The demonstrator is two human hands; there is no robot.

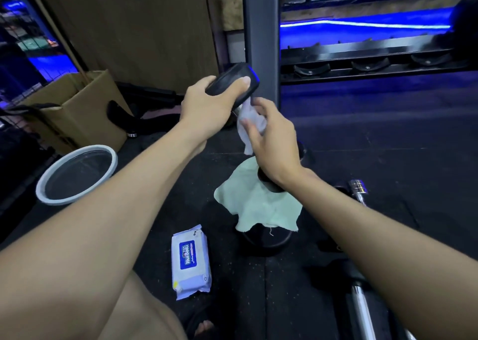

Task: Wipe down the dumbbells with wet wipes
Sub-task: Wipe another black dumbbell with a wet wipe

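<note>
Dark rubber gym flooring (362,145) fills the scene, lit by blue strip lights along a dumbbell rack (362,62) at the upper right, whose cradles sit below a grey upright post (261,29).

One dumbbell (232,82) is held up off the floor, tilted. The left hand (207,104) grips its upper black head, fingers and thumb curled round the rim. The right hand (274,137) is wrapped round the handle below, pinching a white wet wipe (249,122) against it; the handle itself is hidden by the wipe and palm. The dumbbell's lower head shows as a dark round just under the right wrist.

On the floor lies one pack of wet wipes (191,262), white and pale blue, with a blue label whose large letters seem to read "HuiBeiLi"; the smaller print is too fine to read. One pale green cloth (261,205) is draped over a black round weight (263,241) near the pack. Two chrome bars (358,189) lie at the right. One round basin with a white rim (77,174) stands at the left, beside one open cardboard box (85,112).
</note>
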